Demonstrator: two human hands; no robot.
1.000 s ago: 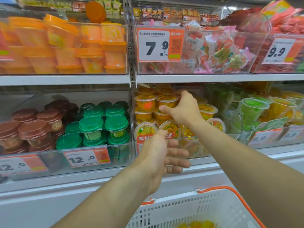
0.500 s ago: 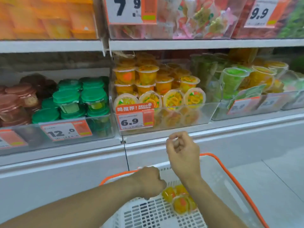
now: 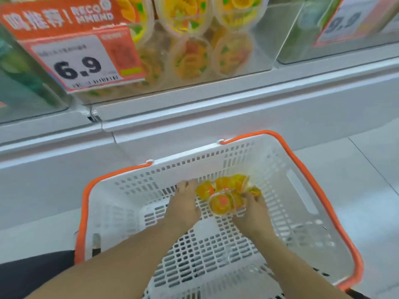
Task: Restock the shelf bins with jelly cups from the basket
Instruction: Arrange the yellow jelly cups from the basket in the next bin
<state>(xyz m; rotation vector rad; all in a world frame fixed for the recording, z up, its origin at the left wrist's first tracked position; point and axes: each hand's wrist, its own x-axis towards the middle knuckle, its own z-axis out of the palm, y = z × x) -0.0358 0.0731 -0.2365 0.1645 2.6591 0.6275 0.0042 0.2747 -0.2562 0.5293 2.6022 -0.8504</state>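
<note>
Both hands down in the basket [image 3: 302, 190]. Jelly cups [image 3: 226, 195] clustered on its floor at the far side, lying between the hands. Left hand [image 3: 183, 203] touches the pile's left edge; whether its fingers curl cannot be told. Right hand [image 3: 252, 209] is curled onto the right-hand cups. Shelf bin [image 3: 262, 46] sits above, beyond the basket.
</note>
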